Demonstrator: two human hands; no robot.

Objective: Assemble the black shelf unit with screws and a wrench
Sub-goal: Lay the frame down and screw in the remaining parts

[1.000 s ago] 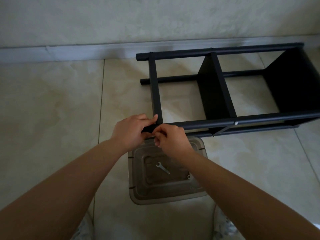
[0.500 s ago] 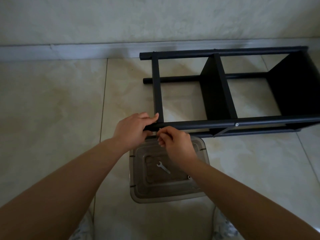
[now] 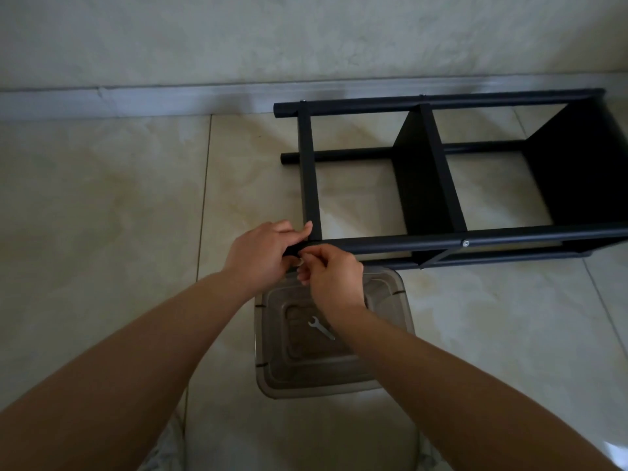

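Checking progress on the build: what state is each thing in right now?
Black metal shelf unit: lying on its side, partly assembled.
Small silver wrench: lying unused on the lid.
Clear plastic box lid: flat on the floor.
Left hand: grips the pole end.
Right hand: pinching at the pole end; item unclear.

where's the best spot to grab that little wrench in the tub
Pinch the wrench by its thin flat shaft from straight above. It lies flat on the tub floor with its open jaw end up-left; the right forearm hides its lower end.
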